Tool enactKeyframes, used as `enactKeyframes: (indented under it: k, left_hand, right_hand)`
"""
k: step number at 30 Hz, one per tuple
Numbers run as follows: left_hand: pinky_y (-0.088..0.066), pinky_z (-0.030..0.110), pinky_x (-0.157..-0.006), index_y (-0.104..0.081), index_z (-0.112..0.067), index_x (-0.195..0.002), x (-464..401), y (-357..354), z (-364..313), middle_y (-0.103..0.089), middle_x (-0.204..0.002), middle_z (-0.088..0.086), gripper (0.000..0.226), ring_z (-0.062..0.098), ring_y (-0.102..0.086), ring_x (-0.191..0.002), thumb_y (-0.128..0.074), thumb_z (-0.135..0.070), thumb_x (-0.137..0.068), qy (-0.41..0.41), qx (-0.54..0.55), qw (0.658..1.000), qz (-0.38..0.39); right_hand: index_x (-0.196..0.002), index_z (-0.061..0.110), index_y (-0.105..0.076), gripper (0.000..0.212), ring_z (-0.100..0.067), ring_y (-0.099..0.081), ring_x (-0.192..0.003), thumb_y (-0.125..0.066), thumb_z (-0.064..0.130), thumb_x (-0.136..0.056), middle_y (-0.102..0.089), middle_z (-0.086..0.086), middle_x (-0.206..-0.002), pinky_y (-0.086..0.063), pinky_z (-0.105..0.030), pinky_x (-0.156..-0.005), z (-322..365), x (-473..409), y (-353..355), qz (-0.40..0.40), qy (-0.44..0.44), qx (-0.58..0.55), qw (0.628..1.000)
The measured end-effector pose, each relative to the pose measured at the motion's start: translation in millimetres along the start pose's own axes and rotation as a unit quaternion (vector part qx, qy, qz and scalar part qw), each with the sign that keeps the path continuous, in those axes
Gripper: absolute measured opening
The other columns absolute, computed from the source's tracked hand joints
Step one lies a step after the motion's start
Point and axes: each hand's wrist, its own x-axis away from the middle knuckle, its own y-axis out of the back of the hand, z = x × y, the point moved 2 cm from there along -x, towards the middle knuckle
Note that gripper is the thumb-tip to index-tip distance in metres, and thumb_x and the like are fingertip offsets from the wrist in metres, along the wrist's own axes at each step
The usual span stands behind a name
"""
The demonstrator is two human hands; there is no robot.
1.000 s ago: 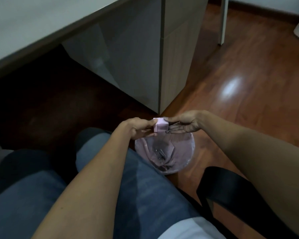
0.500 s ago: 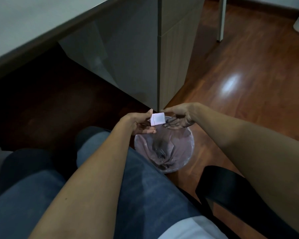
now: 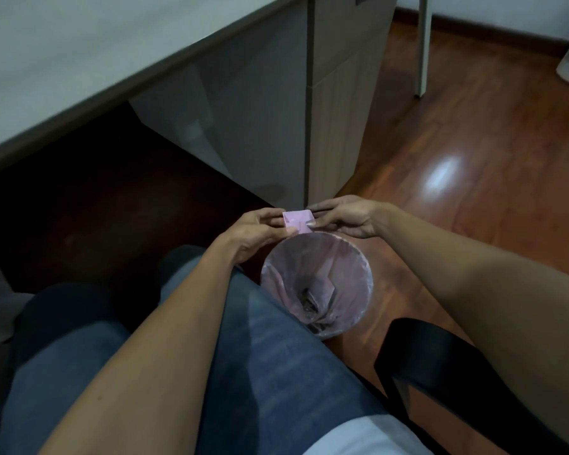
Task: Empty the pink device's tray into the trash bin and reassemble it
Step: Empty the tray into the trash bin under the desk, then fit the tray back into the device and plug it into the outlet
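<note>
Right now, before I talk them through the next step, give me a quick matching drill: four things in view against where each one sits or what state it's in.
Things:
1. pink device
2. trash bin
3. left hand
4. right hand

Places or states:
A. on the floor beside the knee, lined with a pinkish bag, dark scraps at the bottom
B. held between both hands, above the bin's far rim
C. pinching the device's right side
D. gripping the device's left side

Pairs: 1-B, 2-A, 3-D, 4-C
</note>
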Motion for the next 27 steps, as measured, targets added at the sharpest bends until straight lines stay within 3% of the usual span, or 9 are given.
enactKeyframes:
  k: [5,12,17,19,21,23,27]
  left_hand:
    - [-0.050,0.042,-0.109,-0.063,0.001,-0.132,6.3,9.1,-16.1,-0.067,-0.132,0.021,0.057,0.034,-0.064,-0.125,-0.077,0.014,-0.078,-0.071,-0.007,0.997,-0.002]
    - [-0.059,0.023,-0.091,-0.063,0.001,-0.129,26.3,11.0,-76.2,-0.068,-0.131,0.017,0.057,0.024,-0.068,-0.115,-0.073,0.021,-0.077,-0.158,0.002,0.987,-0.008]
    - [-0.056,0.030,-0.098,-0.067,-0.007,-0.127,38.7,9.9,-131.8,-0.073,-0.126,0.011,0.058,0.022,-0.071,-0.115,-0.083,0.009,-0.074,-0.224,-0.042,0.974,-0.010]
    - [-0.055,0.031,-0.099,-0.068,-0.009,-0.127,48.7,5.2,-153.3,-0.075,-0.124,0.009,0.058,0.021,-0.071,-0.115,-0.086,0.002,-0.073,-0.245,-0.059,0.968,-0.011]
    - [-0.055,0.028,-0.096,-0.068,-0.006,-0.130,58.0,-2.2,-172.0,-0.075,-0.124,0.009,0.058,0.020,-0.072,-0.114,-0.086,-0.001,-0.074,-0.262,-0.068,0.962,-0.010]
    - [-0.055,0.027,-0.096,-0.067,-0.005,-0.131,69.2,-9.0,-189.7,-0.075,-0.123,0.009,0.058,0.021,-0.072,-0.114,-0.086,-0.004,-0.076,-0.282,-0.077,0.956,-0.005]
    - [-0.051,0.037,-0.108,-0.069,-0.007,-0.130,89.8,-12.3,-222.4,-0.076,-0.122,0.007,0.061,0.024,-0.070,-0.118,-0.089,-0.019,-0.074,-0.315,-0.101,0.943,-0.014]
  right_hand:
    - [-0.116,0.007,-0.068,0.050,-0.025,-0.062,-0.126,-0.072,-0.021,-0.075,-0.066,-0.019,-0.131,-0.046,-0.039,-0.111,11.7,7.0,-6.8,-0.026,0.103,0.034,0.994]
    - [-0.110,0.008,-0.069,0.049,-0.025,-0.063,-0.124,-0.069,-0.026,-0.074,-0.068,-0.020,-0.126,-0.053,-0.032,-0.101,66.3,36.9,-26.8,-0.022,0.202,0.026,0.979]
    - [-0.117,0.005,-0.069,0.050,-0.021,-0.068,-0.115,-0.071,-0.022,-0.075,-0.066,-0.021,-0.131,-0.057,-0.027,-0.095,119.0,70.5,-30.4,-0.005,0.257,0.031,0.966]
    - [-0.128,-0.003,-0.063,0.055,-0.013,-0.074,-0.093,-0.067,-0.024,-0.078,-0.064,-0.023,-0.131,-0.060,-0.017,-0.074,138.5,89.4,-31.6,-0.008,0.278,0.026,0.960]
    - [-0.136,-0.009,-0.056,0.057,-0.006,-0.074,-0.074,-0.061,-0.026,-0.082,-0.063,-0.024,-0.127,-0.053,-0.010,-0.056,153.5,106.9,-34.2,-0.007,0.294,0.021,0.956]
    - [-0.137,-0.009,-0.054,0.056,-0.008,-0.075,-0.077,-0.059,-0.025,-0.083,-0.063,-0.026,-0.127,-0.054,-0.010,-0.059,166.9,121.7,-35.7,0.005,0.310,0.016,0.951]
    - [-0.124,-0.003,-0.063,0.052,-0.017,-0.074,-0.099,-0.068,-0.019,-0.075,-0.067,-0.023,-0.125,-0.059,-0.020,-0.082,194.7,144.1,-40.0,0.033,0.337,0.008,0.941]
